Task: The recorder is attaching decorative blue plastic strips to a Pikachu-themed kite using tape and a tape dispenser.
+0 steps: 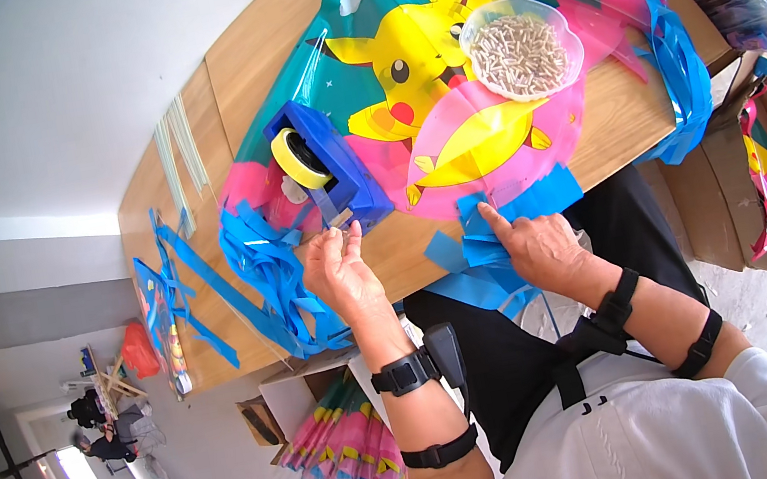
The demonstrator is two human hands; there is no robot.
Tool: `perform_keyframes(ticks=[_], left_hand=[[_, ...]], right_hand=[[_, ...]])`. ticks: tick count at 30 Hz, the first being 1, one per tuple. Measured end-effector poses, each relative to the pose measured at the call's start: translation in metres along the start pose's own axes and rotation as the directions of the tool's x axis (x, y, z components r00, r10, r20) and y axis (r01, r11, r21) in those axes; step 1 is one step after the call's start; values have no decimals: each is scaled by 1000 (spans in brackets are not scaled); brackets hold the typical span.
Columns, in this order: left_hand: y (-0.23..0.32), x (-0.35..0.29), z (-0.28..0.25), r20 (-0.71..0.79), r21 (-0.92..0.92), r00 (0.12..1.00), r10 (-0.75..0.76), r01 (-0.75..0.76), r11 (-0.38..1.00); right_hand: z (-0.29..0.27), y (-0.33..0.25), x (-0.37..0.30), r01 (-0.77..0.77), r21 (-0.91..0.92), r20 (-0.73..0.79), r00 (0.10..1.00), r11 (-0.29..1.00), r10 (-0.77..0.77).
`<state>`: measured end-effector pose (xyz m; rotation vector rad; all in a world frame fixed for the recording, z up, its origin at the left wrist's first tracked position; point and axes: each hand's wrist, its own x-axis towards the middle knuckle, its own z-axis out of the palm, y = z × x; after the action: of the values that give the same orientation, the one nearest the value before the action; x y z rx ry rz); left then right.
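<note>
Some blue strips [543, 194] partly behind right hand [545, 251]

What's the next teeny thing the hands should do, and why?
Probably draw a little tape off the blue dispenser: the left hand has its fingertips at the dispenser's near end, while the right hand's pointing finger rests on blue strips.

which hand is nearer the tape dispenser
The left hand: its fingertips are right by the near end of the blue tape dispenser, while the right hand is farther off, its index finger on the blue plastic.
</note>
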<state>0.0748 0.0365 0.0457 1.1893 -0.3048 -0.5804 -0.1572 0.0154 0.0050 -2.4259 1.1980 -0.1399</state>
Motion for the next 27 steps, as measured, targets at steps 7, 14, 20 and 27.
perform_keyframes(ticks=[7,14,20,27], left_hand=[[-10,-5,1,-128,3,991,-36,37,999],[-6,-15,15,-344,176,926,-155,225,958],[-20,-13,4,-223,39,795,-564,585,810],[-36,-31,32,174,355,835,-521,441,824]], right_hand=[[-10,-3,0,-10,-5,68,998,1000,10],[-7,-3,0,-7,-4,67,998,1000,7],[-6,-2,0,3,-20,33,999,1000,-2],[-2,0,0,18,-26,15,1000,999,-17]])
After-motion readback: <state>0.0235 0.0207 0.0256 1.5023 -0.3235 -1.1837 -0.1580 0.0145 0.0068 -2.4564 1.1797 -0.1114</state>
